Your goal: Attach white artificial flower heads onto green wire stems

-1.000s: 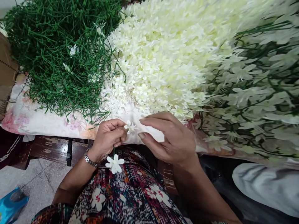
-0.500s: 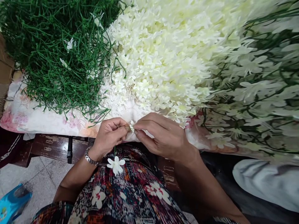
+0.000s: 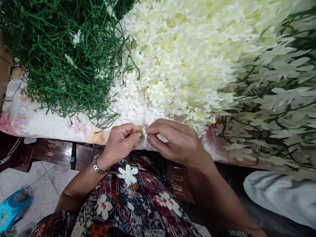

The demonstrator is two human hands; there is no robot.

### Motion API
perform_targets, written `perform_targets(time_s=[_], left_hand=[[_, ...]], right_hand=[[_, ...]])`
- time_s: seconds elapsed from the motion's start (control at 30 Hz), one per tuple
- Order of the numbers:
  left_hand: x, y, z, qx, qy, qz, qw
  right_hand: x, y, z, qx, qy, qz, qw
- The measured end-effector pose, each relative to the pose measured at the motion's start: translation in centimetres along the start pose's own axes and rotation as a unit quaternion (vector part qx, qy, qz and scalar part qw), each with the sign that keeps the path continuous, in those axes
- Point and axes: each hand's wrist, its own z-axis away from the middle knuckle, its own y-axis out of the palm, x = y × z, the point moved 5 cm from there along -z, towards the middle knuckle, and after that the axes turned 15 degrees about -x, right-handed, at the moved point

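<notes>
My left hand [image 3: 120, 141], with a metal watch on the wrist, pinches a thin green stem; a finished white flower [image 3: 127, 173] hangs from the stem's lower end below the hand. My right hand [image 3: 176, 141] meets the left fingertips and pinches a small white blossom [image 3: 144, 132] at the stem's upper tip. Both hands work just in front of the table edge, over my patterned lap.
A big heap of loose cream-white blossoms [image 3: 187, 56] fills the middle of the floral cloth [image 3: 46, 125]. A tangle of bare green stems [image 3: 61, 59] lies left, assembled flower sprigs [image 3: 276, 108] right. A blue object [image 3: 12, 209] sits on the floor; a pale cloth bundle [image 3: 278, 194] is lower right.
My right hand moved left and closed its fingertips on the small blossom held at the left fingertips. The view shifted slightly.
</notes>
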Motion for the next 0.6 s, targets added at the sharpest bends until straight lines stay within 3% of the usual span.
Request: perform_targets(time_s=[0.47,0.6], left_hand=[[0.29,-0.13,0.01,-0.031,0.005,-0.008,0.999],[0.51,-0.32,0.14,0.006,-0.006,0.023,1.0]], right_hand=[[-0.02,0.68,0.41,-0.033,-0.007,-0.021,0.999],[0.32,0.36,0.47,-0.052,-0.033,-0.02,0.998]])
